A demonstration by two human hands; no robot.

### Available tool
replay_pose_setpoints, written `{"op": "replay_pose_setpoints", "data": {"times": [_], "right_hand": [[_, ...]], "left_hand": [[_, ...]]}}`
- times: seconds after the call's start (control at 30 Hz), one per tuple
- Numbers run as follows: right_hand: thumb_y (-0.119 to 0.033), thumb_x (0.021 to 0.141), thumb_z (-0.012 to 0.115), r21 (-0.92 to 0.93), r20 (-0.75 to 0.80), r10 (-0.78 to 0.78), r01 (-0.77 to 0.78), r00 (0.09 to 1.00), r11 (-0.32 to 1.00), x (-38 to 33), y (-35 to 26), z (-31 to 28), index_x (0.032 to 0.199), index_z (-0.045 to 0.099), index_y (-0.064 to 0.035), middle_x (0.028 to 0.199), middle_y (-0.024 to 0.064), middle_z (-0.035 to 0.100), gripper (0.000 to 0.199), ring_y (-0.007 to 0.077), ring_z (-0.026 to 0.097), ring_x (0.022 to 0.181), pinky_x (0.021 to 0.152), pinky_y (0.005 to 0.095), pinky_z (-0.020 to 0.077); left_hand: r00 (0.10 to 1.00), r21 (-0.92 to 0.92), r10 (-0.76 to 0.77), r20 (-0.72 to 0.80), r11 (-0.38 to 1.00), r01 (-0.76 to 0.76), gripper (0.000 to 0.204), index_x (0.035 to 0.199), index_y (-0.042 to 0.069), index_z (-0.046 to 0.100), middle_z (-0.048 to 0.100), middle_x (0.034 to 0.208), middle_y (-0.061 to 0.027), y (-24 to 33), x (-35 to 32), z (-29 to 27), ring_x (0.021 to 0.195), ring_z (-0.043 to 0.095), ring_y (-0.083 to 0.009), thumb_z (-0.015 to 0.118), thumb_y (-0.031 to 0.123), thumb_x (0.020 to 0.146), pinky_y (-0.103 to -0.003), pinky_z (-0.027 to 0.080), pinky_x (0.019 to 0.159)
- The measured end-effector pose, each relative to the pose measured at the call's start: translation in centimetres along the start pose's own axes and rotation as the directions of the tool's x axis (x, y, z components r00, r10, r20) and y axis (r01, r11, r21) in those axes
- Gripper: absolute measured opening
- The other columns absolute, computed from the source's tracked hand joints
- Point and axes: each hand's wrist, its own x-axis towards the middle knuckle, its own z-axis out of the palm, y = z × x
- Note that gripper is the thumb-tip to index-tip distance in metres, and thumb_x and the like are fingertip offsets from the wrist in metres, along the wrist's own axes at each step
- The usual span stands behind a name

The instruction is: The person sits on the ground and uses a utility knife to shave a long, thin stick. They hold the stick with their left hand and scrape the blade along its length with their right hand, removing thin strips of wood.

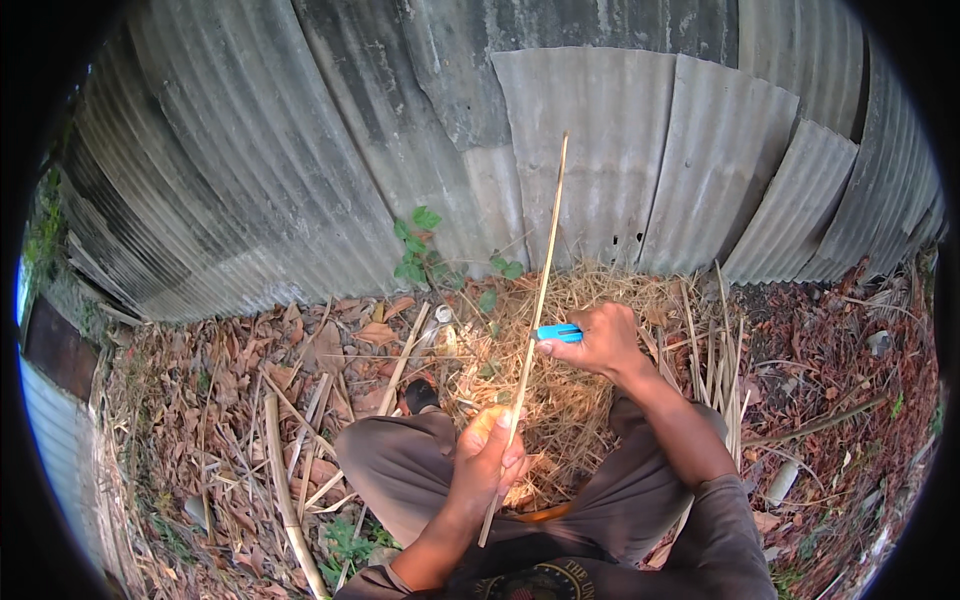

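A long, thin pale strip (551,240), which looks like split bamboo, slants up and away from me. My left hand (486,455) is closed around it near its lower end, and a short tail sticks out below the fist. Farther along, my right hand (605,342) grips a blue utility knife (560,332). The knife's tip lies against the strip's right side or just over it; the blade itself is too small to make out. Curly straw-coloured shavings (560,440) lie heaped on the ground between my bent legs.
A wall of grey corrugated sheets (580,150) stands ahead. Several slim pale strips (722,360) lie to the right. On the left, a thicker pole (283,490) rests on dry leaves (230,400). A green plant (415,245) grows by the wall. A whitish cylinder (782,483) lies far right.
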Motion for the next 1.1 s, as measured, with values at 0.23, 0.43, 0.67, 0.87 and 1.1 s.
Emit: {"op": "replay_pose_setpoints", "data": {"times": [0.23,0.43,0.67,0.87,1.1], "right_hand": [[-0.073,0.069,0.063,-0.11,0.01,-0.031,0.032,0.999,0.993,0.0,-1.6,0.2,0.049,0.057,-0.0107,0.043,0.0084,0.05,0.066,0.0283,0.055,0.042,0.048,0.0403,0.046],[-0.08,0.072,0.053,-0.176,0.1,0.292,-0.272,0.951,0.946,1.1,2.8,-0.3,0.056,0.065,-0.0082,0.047,0.013,0.055,0.074,0.03,0.06,0.048,0.052,0.0427,0.0489],[-0.074,0.07,0.062,-0.056,0.103,-0.109,0.115,0.989,0.992,-1.5,-3.0,1.5,0.05,0.058,-0.0087,0.044,0.0092,0.052,0.069,0.028,0.055,0.041,0.047,0.04,0.0432],[-0.078,0.068,0.057,-0.103,0.073,0.132,-0.124,0.989,0.987,0.7,1.8,0.2,0.058,0.066,-0.0081,0.047,0.0108,0.057,0.071,0.0285,0.06,0.047,0.051,0.0411,0.0484],[-0.074,0.068,0.062,-0.128,0.059,-0.01,0.017,0.998,0.992,-2.0,-1.3,1.7,0.054,0.062,-0.0093,0.045,0.0103,0.054,0.067,0.0301,0.058,0.044,0.047,0.0428,0.0467]], "left_hand": [[0.999,-0.036,-0.03,0.021,0.999,0.031,0.028,0.116,0.004,0.047,0.04,0.058,0.0017,0.4,-0.1,-0.9,0.034,0.028,-0.0074,0.039,0.029,0.104,-0.023,0.027,0.04],[0.993,0.061,-0.108,0.046,0.993,0.105,0.032,0.117,0.003,0.045,0.037,0.059,0.0021,-0.2,-3.6,-0.9,0.035,0.027,-0.0068,0.037,0.031,0.104,-0.023,0.027,0.043],[0.994,-0.248,-0.101,0.033,0.963,0.106,0.03,0.119,0.004,0.05,0.038,0.06,0.0025,0.4,-2.2,-2.0,0.036,0.027,-0.0048,0.035,0.026,0.105,-0.024,0.027,0.045],[0.994,-0.1,-0.06,0.087,0.993,0.069,0.027,0.116,0.005,0.049,0.039,0.059,0.0017,-0.3,-2.5,-1.6,0.037,0.027,-0.0069,0.039,0.027,0.104,-0.024,0.027,0.043],[0.998,-0.003,-0.067,0.022,0.998,0.067,0.028,0.11,0.005,0.047,0.039,0.058,0.0006,-0.5,-4.0,-2.6,0.034,0.03,-0.0084,0.043,0.031,0.102,-0.024,0.027,0.039]]}}
